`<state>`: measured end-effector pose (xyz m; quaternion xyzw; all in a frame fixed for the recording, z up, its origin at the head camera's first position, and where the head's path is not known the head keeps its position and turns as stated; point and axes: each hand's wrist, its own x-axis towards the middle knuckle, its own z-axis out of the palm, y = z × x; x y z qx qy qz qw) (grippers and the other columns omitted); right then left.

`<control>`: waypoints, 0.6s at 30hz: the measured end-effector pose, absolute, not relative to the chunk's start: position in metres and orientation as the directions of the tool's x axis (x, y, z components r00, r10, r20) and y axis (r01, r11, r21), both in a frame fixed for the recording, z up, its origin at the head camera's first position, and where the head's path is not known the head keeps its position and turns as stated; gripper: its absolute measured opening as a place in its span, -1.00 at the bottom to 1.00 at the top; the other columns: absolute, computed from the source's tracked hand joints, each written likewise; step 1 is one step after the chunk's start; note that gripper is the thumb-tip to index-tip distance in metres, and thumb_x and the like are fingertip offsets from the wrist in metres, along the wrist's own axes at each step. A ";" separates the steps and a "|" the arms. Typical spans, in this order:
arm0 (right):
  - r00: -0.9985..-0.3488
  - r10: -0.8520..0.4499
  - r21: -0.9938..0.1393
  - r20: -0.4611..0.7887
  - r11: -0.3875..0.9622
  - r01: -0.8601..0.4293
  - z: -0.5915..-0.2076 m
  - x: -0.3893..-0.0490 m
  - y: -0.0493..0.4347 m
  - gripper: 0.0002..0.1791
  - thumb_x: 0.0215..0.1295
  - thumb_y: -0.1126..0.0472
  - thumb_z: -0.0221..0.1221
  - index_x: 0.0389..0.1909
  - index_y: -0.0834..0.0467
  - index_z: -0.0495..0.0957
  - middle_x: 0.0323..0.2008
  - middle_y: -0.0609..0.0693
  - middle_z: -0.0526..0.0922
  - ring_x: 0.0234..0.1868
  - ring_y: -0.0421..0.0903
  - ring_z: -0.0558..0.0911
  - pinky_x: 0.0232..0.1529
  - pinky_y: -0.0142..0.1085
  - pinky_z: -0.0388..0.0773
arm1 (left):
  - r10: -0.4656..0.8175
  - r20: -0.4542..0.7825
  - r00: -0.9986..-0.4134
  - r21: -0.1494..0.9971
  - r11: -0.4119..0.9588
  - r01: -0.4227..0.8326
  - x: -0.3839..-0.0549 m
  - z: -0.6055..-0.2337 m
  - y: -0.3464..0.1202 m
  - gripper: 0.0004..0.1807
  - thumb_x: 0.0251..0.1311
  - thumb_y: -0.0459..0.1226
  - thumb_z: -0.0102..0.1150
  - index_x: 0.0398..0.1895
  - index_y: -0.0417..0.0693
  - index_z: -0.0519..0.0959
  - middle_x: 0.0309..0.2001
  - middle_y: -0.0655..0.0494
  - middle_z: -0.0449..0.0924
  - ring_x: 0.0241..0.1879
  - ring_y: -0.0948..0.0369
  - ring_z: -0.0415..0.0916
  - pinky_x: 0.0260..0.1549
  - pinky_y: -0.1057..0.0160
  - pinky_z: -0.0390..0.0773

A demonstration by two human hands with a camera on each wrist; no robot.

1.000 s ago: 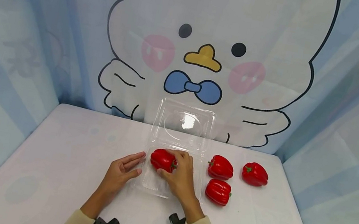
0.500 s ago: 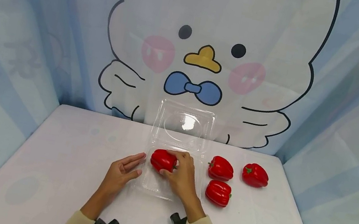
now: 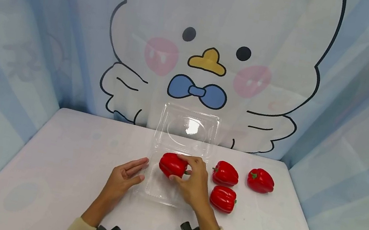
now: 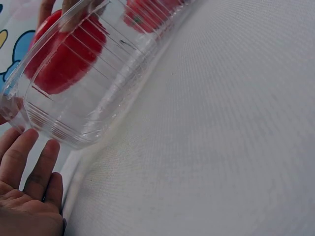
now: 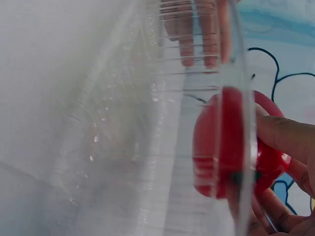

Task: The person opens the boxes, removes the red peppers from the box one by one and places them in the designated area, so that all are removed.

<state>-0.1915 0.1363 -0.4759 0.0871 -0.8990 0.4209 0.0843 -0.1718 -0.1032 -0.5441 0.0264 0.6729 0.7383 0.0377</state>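
Observation:
My right hand (image 3: 197,184) grips a red bell pepper (image 3: 171,165), thumb on the near side and fingers on the far side, with the stem end toward the palm. The pepper is within the base of a clear plastic clamshell container (image 3: 158,193); its lid (image 3: 184,137) stands up behind. Through the clear wall in the left wrist view, the pepper (image 4: 69,64) appears above the container's bottom. My left hand (image 3: 124,175) is at the container's left side, fingers extended, fingertips (image 4: 30,135) at the wall.
Right of the container lie three more red bell peppers: one at the back (image 3: 225,173), one nearer (image 3: 223,199), and one farther right (image 3: 261,180). A white-covered table (image 3: 60,175) reaches back to a cartoon-printed curtain (image 3: 278,33).
My right hand has shifted slightly to the right with the bell pepper in its grip. The left hand and the container stay where they were.

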 end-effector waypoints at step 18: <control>-0.973 -0.022 -0.753 0.232 0.629 -0.194 -0.453 -0.181 0.161 -0.20 -0.02 0.27 0.66 0.31 -0.17 0.64 0.24 0.02 0.58 0.14 0.04 0.63 0.07 0.07 0.80 | 0.085 -0.011 -0.996 0.996 -0.091 -0.019 -0.172 -0.545 -0.104 -0.39 0.40 -0.42 0.30 0.51 -0.11 0.46 0.50 0.00 0.50 0.54 0.13 0.40 0.33 0.50 0.46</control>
